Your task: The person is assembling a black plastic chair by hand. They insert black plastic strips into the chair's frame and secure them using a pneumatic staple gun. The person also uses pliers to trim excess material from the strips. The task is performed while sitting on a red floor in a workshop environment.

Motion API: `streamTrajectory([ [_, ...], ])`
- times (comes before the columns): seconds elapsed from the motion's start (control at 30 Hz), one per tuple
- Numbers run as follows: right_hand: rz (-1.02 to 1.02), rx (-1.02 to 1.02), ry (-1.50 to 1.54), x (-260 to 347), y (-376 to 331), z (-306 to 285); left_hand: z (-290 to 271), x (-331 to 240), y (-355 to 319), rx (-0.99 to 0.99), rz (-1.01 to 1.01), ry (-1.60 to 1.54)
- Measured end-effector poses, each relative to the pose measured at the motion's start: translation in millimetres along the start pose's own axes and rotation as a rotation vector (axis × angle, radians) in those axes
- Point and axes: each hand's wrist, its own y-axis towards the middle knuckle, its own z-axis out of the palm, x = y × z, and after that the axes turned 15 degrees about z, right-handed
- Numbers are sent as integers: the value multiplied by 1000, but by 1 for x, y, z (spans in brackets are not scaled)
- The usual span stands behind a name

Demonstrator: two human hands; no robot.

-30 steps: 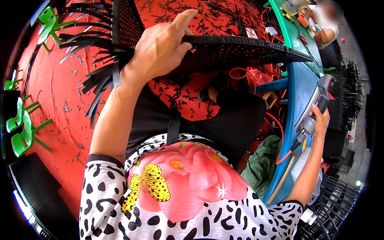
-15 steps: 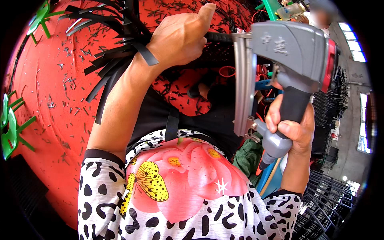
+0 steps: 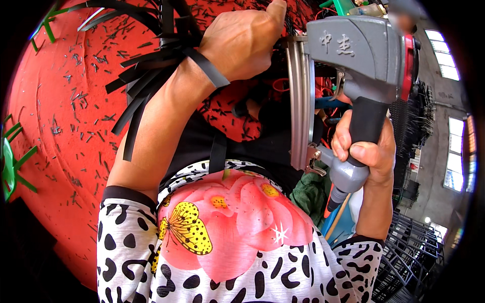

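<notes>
White shirt printed with black spots, a pink flower and a yellow butterfly [image 3: 232, 247]: nearest, covering the wearer's front; black trousers [image 3: 242, 156] show past its hem.
Right hand [image 3: 376, 154]: fingers wrapped round the black grip of a grey power tool with a curved silvery metal magazine [image 3: 356, 55].
Power tool's place: held up right of the middle, magazine toward the wearer's left, its upper end just beside the left hand; whether it touches anything there cannot be told.
Left hand [image 3: 242, 43]: fingers curled under, thumb pointing up; their tips are hidden, so what they hold, if anything, cannot be told.
Flat black strips [image 3: 146, 81]: fanned out beside the left forearm, one lying across the wrist.
Red floor [image 3: 55, 151]: spread under and beyond the arms, littered with short dark scraps [image 3: 76, 96].
Grey wall [image 3: 447, 108]: far right, with bright windows [image 3: 442, 55].
Crumpled dark green cloth [image 3: 309, 194]: just below the magazine, near a blue surface [image 3: 343, 222] and a thin wooden stick [image 3: 337, 217].
Black metal frames [image 3: 409, 252]: massed beyond the right elbow.
Green plastic chair [image 3: 9, 169]: at the left edge, partly cut off.
In the way: the tool's body blocks much of the space behind it; another person [image 3: 404, 20] shows only as a blur past its top.
</notes>
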Motion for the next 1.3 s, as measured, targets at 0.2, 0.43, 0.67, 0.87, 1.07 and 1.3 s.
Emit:
streamTrajectory([
  [0.2, 51, -30, -4, 13, -3, 8, 7, 3, -2, -105, 70, -7],
  [0.43, 112, -50, -226, 19, 0, 6, 10, 2, -6, -177, 122, 8],
  [0.67, 39, -21, -206, 7, 2, 4, 13, 11, -3, -121, 63, -70],
  [0.87, -94, -145, -29, -6, -12, -12, 19, 20, -14, -179, 169, -11],
  [1.07, -194, -372, 78, -32, -27, -95, 5, 12, -4, 31, -137, -9],
  [1.3, 37, -870, -284, -104, 11, -247, -3, 11, 6, 98, -337, -150],
])
